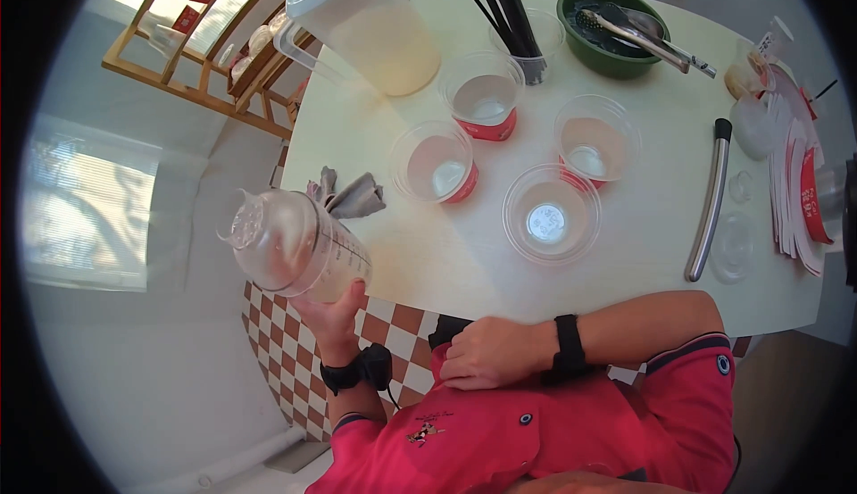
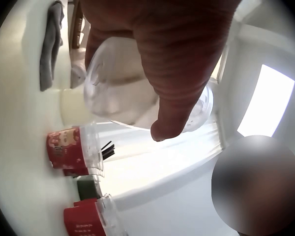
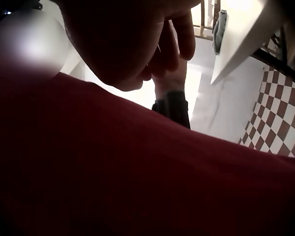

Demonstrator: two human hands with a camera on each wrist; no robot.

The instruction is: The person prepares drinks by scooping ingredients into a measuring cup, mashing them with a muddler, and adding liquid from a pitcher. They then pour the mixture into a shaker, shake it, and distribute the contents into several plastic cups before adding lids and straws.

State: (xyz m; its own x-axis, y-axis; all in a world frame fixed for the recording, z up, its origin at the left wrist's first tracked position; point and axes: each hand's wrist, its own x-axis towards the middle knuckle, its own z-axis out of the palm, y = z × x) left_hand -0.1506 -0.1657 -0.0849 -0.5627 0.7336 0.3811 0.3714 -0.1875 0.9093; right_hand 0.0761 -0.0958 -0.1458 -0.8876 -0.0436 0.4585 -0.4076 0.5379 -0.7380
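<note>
My left hand [image 1: 332, 323] grips a clear shaker cup [image 1: 344, 249] near its base, off the table's left front edge. The cup is tilted, with measuring marks on its side and a domed clear lid. In the left wrist view, thumb and fingers wrap around the clear shaker cup [image 2: 115, 83]. My right hand [image 1: 495, 351] lies against the front of the red shirt, its fingers loosely bent and holding nothing. Four-square on the table stand several clear cups with red bands, among them a front cup [image 1: 580, 240] and a left cup [image 1: 460, 189].
A lidded pitcher [image 1: 357, 30] of pale liquid stands at the back left, beside black straws [image 1: 509, 12] in a clear cup. Behind right is a green bowl [image 1: 607, 58] with tongs. A metal muddler [image 1: 710, 208] and clear lids [image 1: 736, 249] lie right; a grey cloth [image 1: 359, 198] lies left.
</note>
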